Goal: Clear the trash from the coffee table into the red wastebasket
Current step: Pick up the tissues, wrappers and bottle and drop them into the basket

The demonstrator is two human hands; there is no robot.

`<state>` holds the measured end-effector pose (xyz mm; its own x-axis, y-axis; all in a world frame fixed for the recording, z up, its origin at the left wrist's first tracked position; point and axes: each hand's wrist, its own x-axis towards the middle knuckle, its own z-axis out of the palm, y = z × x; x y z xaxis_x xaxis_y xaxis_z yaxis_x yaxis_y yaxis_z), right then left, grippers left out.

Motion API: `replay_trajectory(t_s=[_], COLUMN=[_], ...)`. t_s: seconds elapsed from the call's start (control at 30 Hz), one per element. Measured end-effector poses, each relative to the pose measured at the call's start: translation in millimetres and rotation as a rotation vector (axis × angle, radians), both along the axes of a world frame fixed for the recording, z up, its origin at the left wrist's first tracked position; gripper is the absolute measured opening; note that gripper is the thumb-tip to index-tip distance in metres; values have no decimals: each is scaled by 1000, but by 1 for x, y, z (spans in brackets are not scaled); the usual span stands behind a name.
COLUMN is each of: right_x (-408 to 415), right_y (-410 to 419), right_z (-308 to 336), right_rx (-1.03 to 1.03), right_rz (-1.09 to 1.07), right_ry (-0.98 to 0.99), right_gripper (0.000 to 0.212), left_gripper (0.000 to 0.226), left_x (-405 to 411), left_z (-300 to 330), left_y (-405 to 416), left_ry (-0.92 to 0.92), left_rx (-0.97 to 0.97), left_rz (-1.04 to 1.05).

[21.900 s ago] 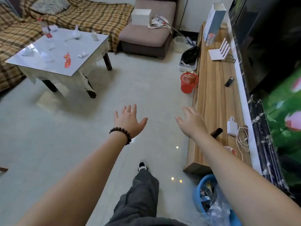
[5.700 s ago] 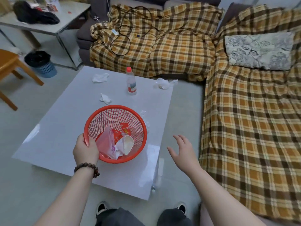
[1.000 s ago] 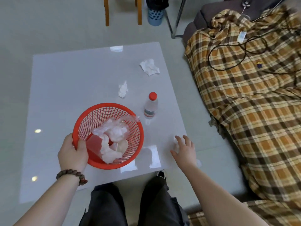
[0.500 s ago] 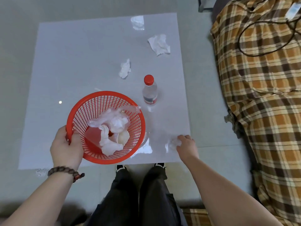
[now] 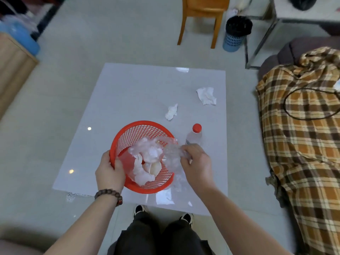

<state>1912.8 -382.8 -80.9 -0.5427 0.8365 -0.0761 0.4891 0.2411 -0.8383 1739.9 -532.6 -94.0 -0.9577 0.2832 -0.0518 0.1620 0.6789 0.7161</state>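
One red basket [image 5: 147, 186] on worktop [image 5: 128, 92], near its front edge; inside: crumpled white tissues, clear plastic, count unclear. Left hand [image 5: 110, 173] grips basket's left rim. Right hand [image 5: 197, 165] pinches one clear plastic wrapper [image 5: 172, 159] over basket's right rim. Behind basket: two loose tissues [image 5: 171, 112] [image 5: 206, 95]. Right of basket: one bottle [image 5: 194, 136], red cap, upright.

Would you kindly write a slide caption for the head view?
Left hand grips red wastebasket on coffee table; right hand drops clear plastic wrapper in.
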Motion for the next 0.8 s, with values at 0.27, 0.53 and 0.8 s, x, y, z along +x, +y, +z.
replay_trajectory(t_s=[0.27,0.53,0.8], right_x=[-79,-147,-176], right_y=[-35,-37,-21], right_z=[5,-22,-70], right_rx=[-36,-55,-184], right_rz=[382,180,29], right_ry=[-234,-248,-438], right_gripper=[48,42,35], left_gripper=[21,21,21], left_x=[-33,-148,-248], left_z=[7,-1,-8], left_y=[-11,-40,-47], left_ry=[-97,-75,-22], left_rx=[89,74,-9], left_rz=[41,67,24])
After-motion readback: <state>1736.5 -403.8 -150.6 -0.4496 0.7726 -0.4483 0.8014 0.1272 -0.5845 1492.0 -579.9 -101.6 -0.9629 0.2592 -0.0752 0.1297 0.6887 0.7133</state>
